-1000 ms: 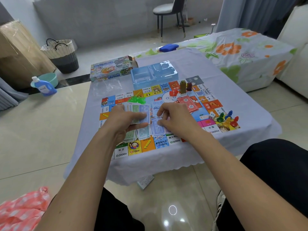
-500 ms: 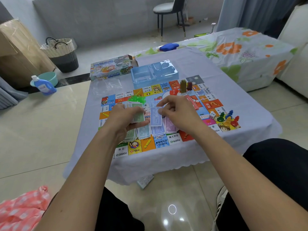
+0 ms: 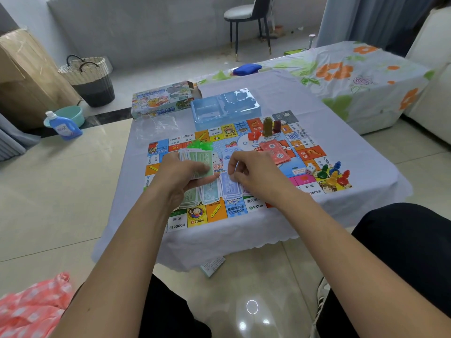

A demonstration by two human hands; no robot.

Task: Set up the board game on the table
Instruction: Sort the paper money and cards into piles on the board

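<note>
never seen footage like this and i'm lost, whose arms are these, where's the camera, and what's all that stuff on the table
There is no machine here. The camera sits on a person's head and looks forward and down, so the two bare arms are that person's own.

A table with a pale cloth carries a colourful game board. The left hand grips a fanned stack of paper play money. The right hand pinches a purple note on the purple pile, beside other sorted piles.

Also on the board: coloured pawns, a white die, red cards and green plastic pieces. Behind it lie an empty blue tray and the game box.
</note>
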